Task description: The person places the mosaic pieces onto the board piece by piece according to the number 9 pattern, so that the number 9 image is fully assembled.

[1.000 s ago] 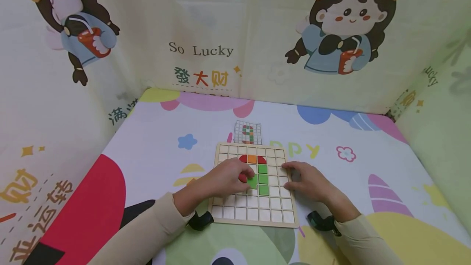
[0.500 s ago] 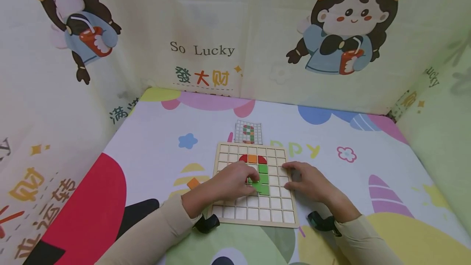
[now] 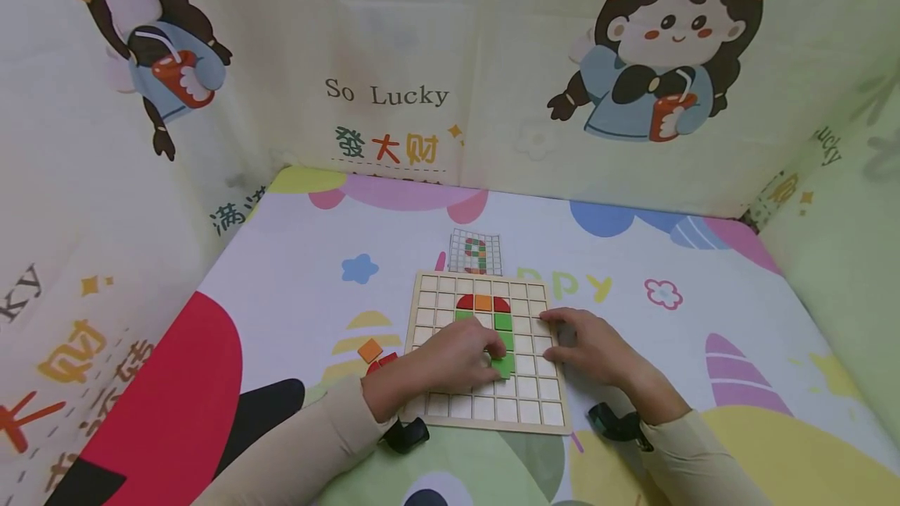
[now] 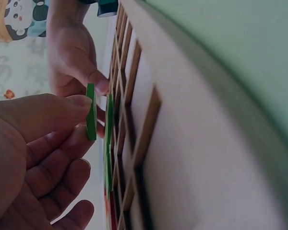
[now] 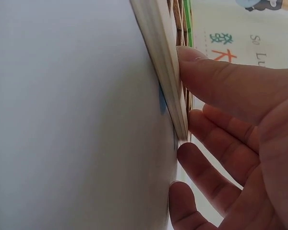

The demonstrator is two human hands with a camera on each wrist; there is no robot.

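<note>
A wooden grid board (image 3: pixel 485 410) lies on the patterned table in the head view. Between thumb and forefinger my left hand (image 3: pixel 455 351) pinches a green square tile (image 4: pixel 91 112), held just above the grid in the left wrist view. Green tiles (image 3: pixel 502 322) sit in cells in a column at the right, below a top row of an orange tile (image 3: pixel 483 303) between red rounded ones (image 3: pixel 501 304). Part of the laid tiles is hidden behind the left hand. My right hand (image 3: pixel 592 346) rests its thumb and fingertips on the board's right edge (image 5: pixel 165 57).
Behind the board a small printed grid card (image 3: pixel 460 252) shows a coloured pattern. A loose orange tile (image 3: pixel 369 349) and red pieces (image 3: pixel 389 359) lie left of the board, partly covered by the left forearm. Printed cloth walls (image 3: pixel 492 155) rise around the table.
My left hand has moved right across the grid with the green tile. The loose orange and red pieces at the left have come into sight. The right hand stays put.
</note>
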